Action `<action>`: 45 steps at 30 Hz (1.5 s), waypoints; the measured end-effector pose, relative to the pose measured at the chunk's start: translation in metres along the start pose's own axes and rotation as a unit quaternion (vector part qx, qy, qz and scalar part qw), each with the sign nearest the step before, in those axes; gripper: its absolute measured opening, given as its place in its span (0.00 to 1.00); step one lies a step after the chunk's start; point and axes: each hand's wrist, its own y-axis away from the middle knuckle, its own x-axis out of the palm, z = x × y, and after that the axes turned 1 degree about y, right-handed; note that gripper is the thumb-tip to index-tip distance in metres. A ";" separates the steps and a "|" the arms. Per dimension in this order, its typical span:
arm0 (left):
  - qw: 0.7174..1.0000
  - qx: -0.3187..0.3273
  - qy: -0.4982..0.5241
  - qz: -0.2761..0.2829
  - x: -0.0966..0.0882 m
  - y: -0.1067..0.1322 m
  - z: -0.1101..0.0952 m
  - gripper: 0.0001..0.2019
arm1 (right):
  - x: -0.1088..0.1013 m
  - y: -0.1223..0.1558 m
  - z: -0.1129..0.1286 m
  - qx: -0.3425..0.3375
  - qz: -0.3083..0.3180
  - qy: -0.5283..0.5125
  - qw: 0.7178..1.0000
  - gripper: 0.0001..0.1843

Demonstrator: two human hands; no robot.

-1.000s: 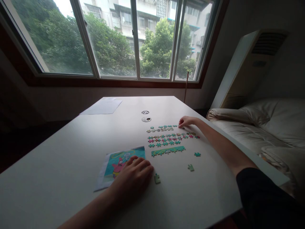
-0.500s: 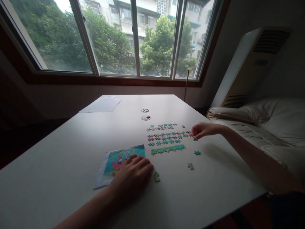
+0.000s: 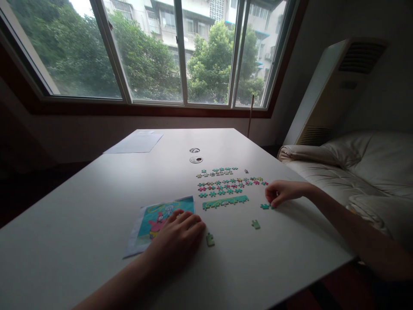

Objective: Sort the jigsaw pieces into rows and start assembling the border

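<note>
right hand (image 3: 280,192) has moved nearer, fingers curled onto teal piece (image 3: 265,206) at centre right | left hand (image 3: 177,237) stays flat, open, on picture sheet (image 3: 151,221)

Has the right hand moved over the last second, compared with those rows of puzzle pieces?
Yes. The right hand has come back toward the person, from the far end of the rows of loose pieces to a single teal piece near the table's right edge.

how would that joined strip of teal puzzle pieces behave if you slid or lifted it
The joined strip lies flat on the smooth white table, so it would probably slide easily. Lifted by one end, it would likely sag or come apart, since only interlocking tabs hold it.
</note>
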 end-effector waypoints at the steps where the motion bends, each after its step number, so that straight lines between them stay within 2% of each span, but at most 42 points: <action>1: 1.000 0.000 0.001 -0.001 0.000 0.000 0.000 0.10 | -0.001 0.001 0.001 -0.006 -0.001 0.006 1.000 0.18; 5: 1.000 0.002 0.004 -0.003 0.001 0.000 0.000 0.10 | -0.012 0.002 0.004 -0.023 -0.020 0.022 0.999 0.18; 8: 1.000 0.008 0.005 -0.015 0.001 0.001 0.001 0.10 | -0.028 -0.008 0.008 -0.030 -0.065 0.038 0.997 0.20; 12: 1.000 0.008 0.005 -0.016 0.000 0.001 0.000 0.10 | -0.052 -0.045 0.008 -0.037 -0.125 0.074 0.989 0.22; 14: 1.000 0.007 0.006 -0.011 -0.001 0.001 0.000 0.09 | -0.062 -0.070 0.005 -0.017 -0.172 0.094 0.980 0.21; 17: 1.000 0.003 0.005 -0.003 -0.002 0.001 0.000 0.10 | -0.072 -0.105 -0.001 -0.002 -0.203 0.101 0.974 0.22; 20: 1.000 0.006 0.004 -0.008 -0.002 0.001 0.000 0.10 | -0.077 -0.131 -0.005 0.011 -0.205 0.100 0.973 0.25; 24: 1.000 0.011 0.007 -0.016 -0.001 0.001 0.001 0.09 | -0.084 -0.150 -0.005 0.034 -0.153 0.084 0.984 0.25; 28: 1.000 0.004 0.006 -0.006 -0.001 0.002 0.001 0.10 | -0.087 -0.155 0.001 0.044 -0.115 0.067 0.990 0.25; 34: 1.000 0.002 0.007 0.004 -0.002 0.001 0.001 0.10 | -0.083 -0.148 0.005 0.050 -0.113 0.046 0.991 0.29; 37: 1.000 0.006 0.007 -0.004 -0.002 0.001 0.001 0.10 | -0.082 -0.144 0.004 0.047 -0.110 0.040 0.992 0.27; 45: 1.000 0.006 0.004 -0.001 0.000 0.002 0.002 0.10 | -0.075 -0.134 0.008 0.022 -0.149 0.050 0.987 0.22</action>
